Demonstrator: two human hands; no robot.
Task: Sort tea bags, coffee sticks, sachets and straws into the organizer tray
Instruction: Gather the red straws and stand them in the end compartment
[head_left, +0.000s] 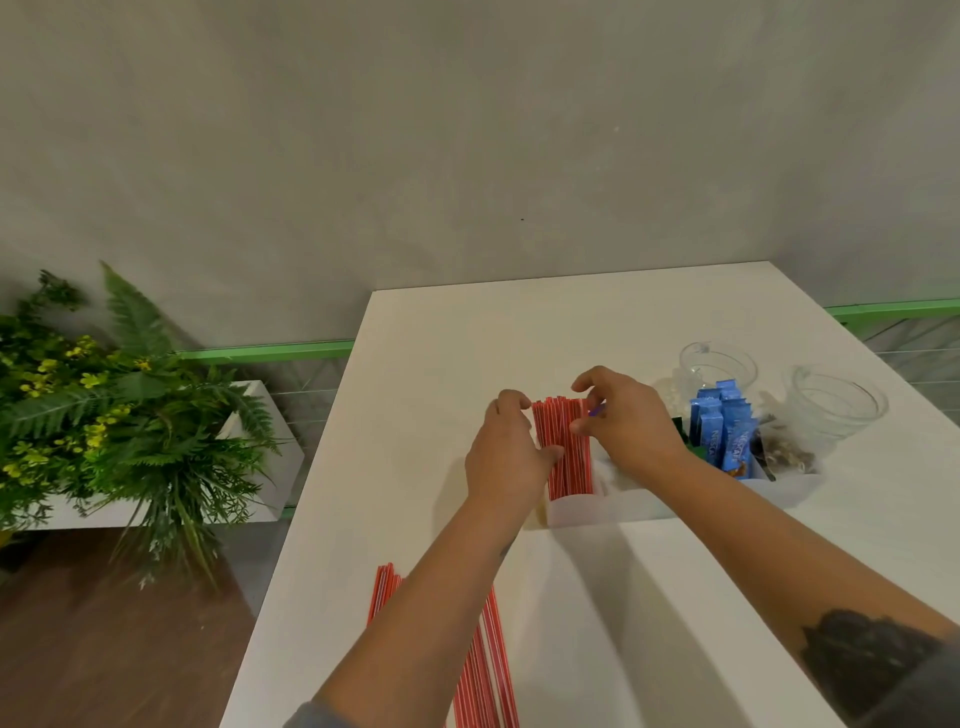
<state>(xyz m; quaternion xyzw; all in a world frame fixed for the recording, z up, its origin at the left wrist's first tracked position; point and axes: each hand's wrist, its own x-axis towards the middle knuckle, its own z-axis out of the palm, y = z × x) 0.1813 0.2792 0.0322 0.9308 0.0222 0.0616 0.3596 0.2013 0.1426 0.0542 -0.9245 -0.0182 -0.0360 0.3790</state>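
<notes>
A bundle of red-and-white straws (566, 447) stands upright in the leftmost compartment of the translucent white organizer tray (639, 501). My left hand (506, 449) grips the bundle from its left side, fingers curled over the top and thumb against the front. My right hand (623, 415) pinches the straws' upper right edge. Blue coffee sticks (719, 428) stand in a compartment further right, and dark tea bags (784, 452) fill the rightmost one. More red straws (485, 670) lie loose on the table, partly under my left forearm.
Two clear glass cups (719, 364) (836, 402) stand behind the tray on the white table (457, 343). A white planter with green ferns and yellow flowers (109, 415) sits on the floor to the left. A grey wall rises behind the table.
</notes>
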